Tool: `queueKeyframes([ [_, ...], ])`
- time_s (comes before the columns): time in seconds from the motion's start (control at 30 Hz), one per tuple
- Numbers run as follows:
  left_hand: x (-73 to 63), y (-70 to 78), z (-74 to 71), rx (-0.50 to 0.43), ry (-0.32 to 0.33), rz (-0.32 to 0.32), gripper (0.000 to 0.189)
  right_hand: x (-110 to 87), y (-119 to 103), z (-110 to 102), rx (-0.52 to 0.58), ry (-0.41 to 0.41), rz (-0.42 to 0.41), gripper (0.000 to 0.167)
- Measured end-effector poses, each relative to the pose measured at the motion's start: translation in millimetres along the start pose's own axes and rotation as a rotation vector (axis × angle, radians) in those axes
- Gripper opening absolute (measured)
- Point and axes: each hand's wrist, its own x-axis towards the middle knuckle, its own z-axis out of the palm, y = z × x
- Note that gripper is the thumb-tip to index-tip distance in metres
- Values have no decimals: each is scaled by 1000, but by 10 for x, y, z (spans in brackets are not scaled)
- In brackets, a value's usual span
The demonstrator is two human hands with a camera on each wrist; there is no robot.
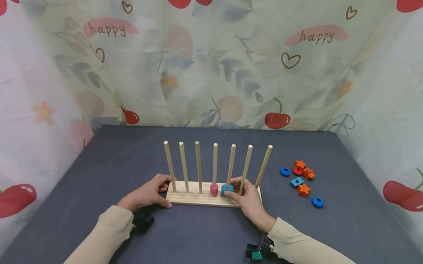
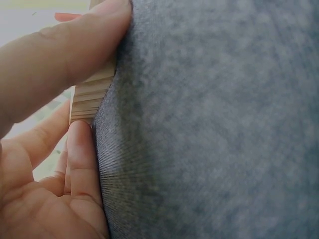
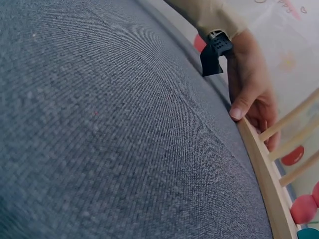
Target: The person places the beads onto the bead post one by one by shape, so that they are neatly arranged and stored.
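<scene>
A pale wooden peg board (image 1: 200, 201) with several upright dowels lies in the middle of the table. My left hand (image 1: 150, 193) grips its left end, thumb at the front edge and fingers behind; the left wrist view shows the thumb and a fingertip against the wooden end (image 2: 92, 97). Low on the middle dowel sit pink-red rounded beads (image 1: 213, 190). At the foot of the dowel to their right, my right hand (image 1: 252, 204) pinches a blue piece (image 1: 224, 190) between thumb and fingers, which partly cover it. The right wrist view catches the pink beads (image 3: 304, 208) at its edge.
Right of the board lie loose pieces: orange stars (image 1: 303, 190), blue rings (image 1: 317, 202), a red ring (image 1: 297, 171) and a light-blue square (image 1: 297, 182). Dark grey cloth covers the table (image 1: 198, 243). A printed curtain (image 1: 215, 68) hangs behind and at both sides.
</scene>
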Motion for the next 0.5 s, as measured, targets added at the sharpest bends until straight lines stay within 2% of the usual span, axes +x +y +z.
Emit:
queueKeyframes([
  [0.5, 0, 1, 4, 3, 3, -19, 79, 10, -32, -4, -25, -15, 9, 32],
])
